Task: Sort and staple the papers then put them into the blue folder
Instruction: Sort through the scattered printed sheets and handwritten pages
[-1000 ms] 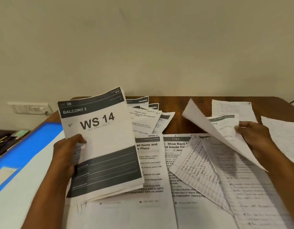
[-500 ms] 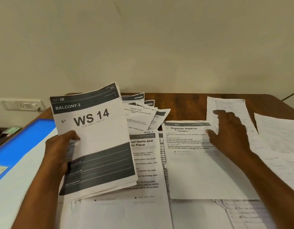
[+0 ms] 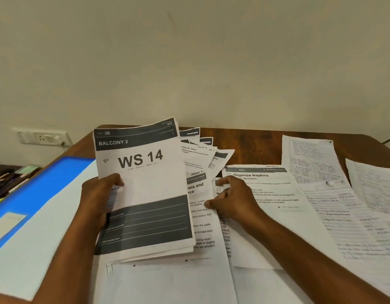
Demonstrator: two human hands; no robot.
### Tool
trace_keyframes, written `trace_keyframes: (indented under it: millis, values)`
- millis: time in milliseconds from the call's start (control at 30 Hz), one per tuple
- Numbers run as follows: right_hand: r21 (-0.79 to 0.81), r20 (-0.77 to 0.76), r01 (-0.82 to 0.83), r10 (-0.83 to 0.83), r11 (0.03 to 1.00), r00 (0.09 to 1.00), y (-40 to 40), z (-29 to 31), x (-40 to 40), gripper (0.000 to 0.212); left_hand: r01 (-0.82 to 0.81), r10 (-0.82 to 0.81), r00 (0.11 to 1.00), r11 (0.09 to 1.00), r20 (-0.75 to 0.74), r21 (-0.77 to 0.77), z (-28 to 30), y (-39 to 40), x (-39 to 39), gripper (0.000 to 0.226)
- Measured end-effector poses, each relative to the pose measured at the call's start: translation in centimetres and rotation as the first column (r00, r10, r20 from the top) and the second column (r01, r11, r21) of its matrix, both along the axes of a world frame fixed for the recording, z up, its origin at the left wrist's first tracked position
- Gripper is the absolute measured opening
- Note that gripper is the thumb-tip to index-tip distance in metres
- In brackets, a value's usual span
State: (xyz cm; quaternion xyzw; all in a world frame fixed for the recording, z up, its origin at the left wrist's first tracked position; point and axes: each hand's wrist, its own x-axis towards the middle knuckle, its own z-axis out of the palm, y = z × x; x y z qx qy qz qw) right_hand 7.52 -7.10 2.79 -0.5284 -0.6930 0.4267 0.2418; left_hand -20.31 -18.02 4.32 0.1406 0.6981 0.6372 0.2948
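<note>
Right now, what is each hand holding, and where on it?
The left hand grips the WS 14 stack at its left edge, thumb on top. The right hand rests on the printed sheets; any grip cannot be told.

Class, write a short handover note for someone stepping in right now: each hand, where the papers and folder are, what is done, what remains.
Left hand grips the raised stack of printed sheets topped "WS 14".
Right hand rests, fingers curled, at the edge of a printed sheet lying on the brown wooden table; grasp unclear.
Blue folder lies at left.
Done: some sheets gathered.
Left: sort the loose sheets, including "Organize Napkins"; staple; file. No stapler in view.
</note>
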Motion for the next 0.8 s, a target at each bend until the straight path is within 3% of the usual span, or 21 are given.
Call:
trace_keyframes:
  millis: [167,267,467,633,800]
  values:
    - [-0.171,-0.332,0.048,-0.104,0.984,0.938,0.0,1.4,2.0,0.005,0.08,-0.081,0.996,0.996,-0.028,-0.025,-0.5,0.9,1.2,0.04]
    - [-0.212,-0.453,0.129,-0.214,0.969,0.865,1.4,1.6,4.2,0.01,0.125,-0.125,0.992,0.992,-0.028,-0.021,-0.7,1.5,1.7,0.04]
    - [-0.242,-0.557,0.307,-0.39,0.921,0.733,4.4,0.8,8.8,0.009,0.193,-0.193,0.98,0.981,-0.039,-0.021,-1.4,2.4,2.3,0.041]
    - [-0.298,-0.626,0.27,-0.401,0.916,0.669,4.2,-0.1,9.2,0.01,0.218,-0.217,0.975,0.976,-0.043,0.012,-1.7,2.2,2.6,0.036]
    - [-0.285,-0.669,0.167,-0.32,0.944,0.671,3.4,-0.8,8.0,0.017,0.275,-0.27,0.959,0.961,-0.086,0.042,-1.5,2.1,3.4,0.032]
